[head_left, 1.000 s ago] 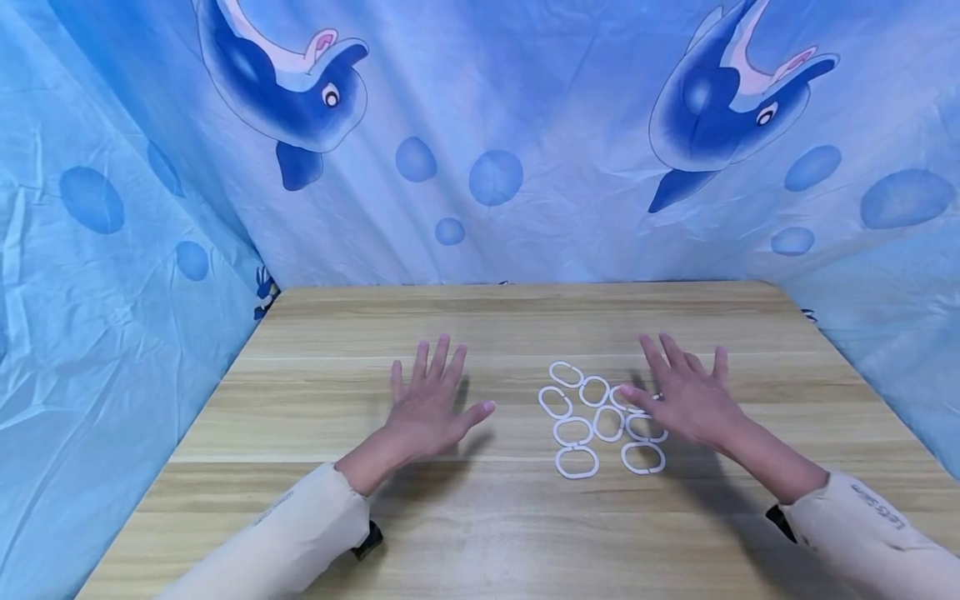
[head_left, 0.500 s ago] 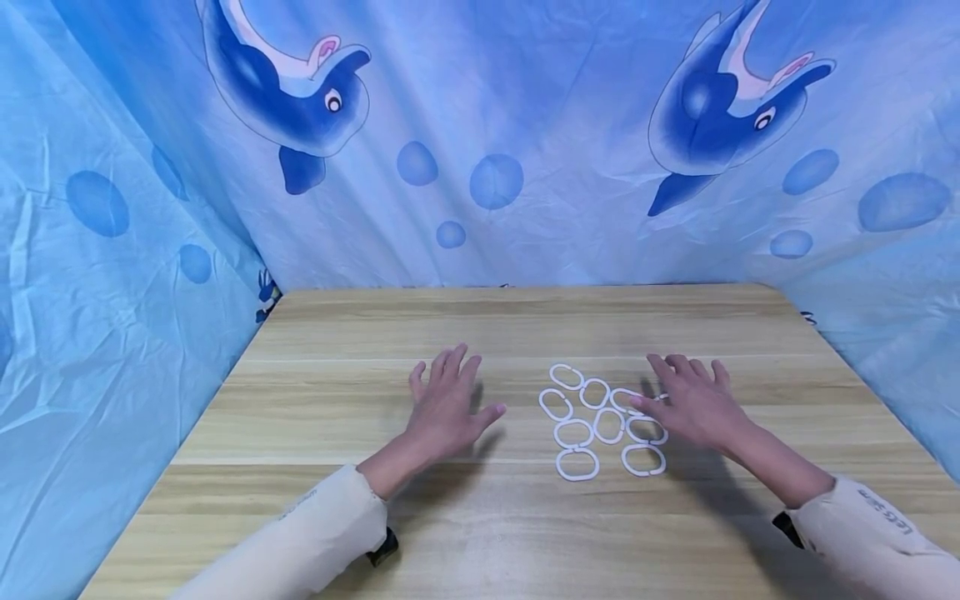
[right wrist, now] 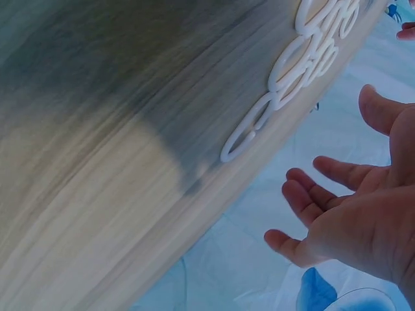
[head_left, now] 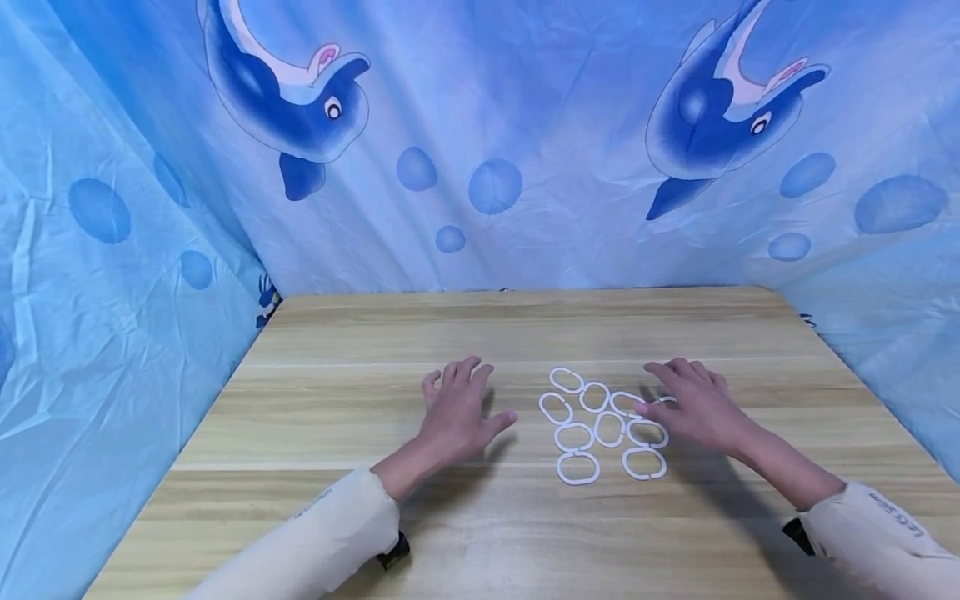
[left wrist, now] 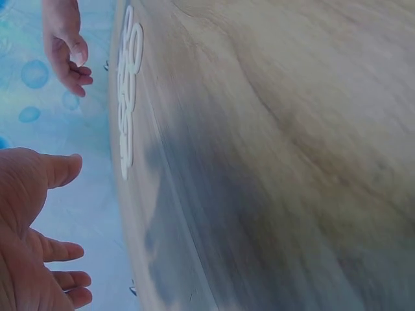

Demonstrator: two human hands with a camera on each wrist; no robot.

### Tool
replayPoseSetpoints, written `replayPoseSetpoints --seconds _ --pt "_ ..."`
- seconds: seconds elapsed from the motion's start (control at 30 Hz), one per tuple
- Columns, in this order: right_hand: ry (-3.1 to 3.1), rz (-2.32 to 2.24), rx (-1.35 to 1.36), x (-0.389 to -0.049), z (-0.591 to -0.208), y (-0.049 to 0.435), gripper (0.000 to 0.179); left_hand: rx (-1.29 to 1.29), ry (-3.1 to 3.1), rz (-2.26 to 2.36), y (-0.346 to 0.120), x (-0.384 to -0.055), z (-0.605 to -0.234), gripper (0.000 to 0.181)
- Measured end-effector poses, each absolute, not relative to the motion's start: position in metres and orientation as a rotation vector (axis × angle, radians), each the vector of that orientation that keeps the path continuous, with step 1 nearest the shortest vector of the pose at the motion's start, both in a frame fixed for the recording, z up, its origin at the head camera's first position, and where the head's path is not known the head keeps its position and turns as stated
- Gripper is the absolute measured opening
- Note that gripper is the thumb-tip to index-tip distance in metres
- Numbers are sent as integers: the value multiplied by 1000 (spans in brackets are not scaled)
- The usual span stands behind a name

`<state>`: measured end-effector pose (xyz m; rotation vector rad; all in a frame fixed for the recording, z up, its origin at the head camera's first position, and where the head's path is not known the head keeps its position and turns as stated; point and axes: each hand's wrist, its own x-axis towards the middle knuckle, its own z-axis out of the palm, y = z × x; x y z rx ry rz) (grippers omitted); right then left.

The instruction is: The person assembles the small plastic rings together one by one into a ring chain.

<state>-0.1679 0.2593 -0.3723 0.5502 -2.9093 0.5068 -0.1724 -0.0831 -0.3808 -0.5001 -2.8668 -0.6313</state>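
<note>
Several white oval rings (head_left: 577, 468), each with a small gap in its loop, lie flat and close together on the wooden table (head_left: 315, 400). My left hand (head_left: 459, 417) hovers to the left of them, fingers spread and slightly bent, holding nothing. Above the right side of the group is my right hand (head_left: 693, 407), its fingers loosely bent and its palm covering part of a ring. In the right wrist view the rings (right wrist: 288, 61) sit apart from the right hand (right wrist: 363, 201), which is also without anything in it.
A blue curtain (head_left: 562, 225) printed with dolphins and bubbles stands behind the table and along both sides. Dark bands show at both sleeve cuffs, the left one (head_left: 393, 552) near the table's front.
My left hand has shifted right toward the rings and its fingers have bent a little. The right hand's fingers have also bent and drawn closer together. The rings have stayed in place.
</note>
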Motion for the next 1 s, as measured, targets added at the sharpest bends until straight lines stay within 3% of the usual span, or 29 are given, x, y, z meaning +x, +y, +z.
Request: replayPoseSetpoints --seconds 0.47,1.0 --pt "-2864 583 633 -174 -377 274 52 -551 -2896 -722 -68 -177 -385 72" --pt "-2969 552 559 -183 -388 303 57 -585 -2947 -789 -48 -185 -382 72"
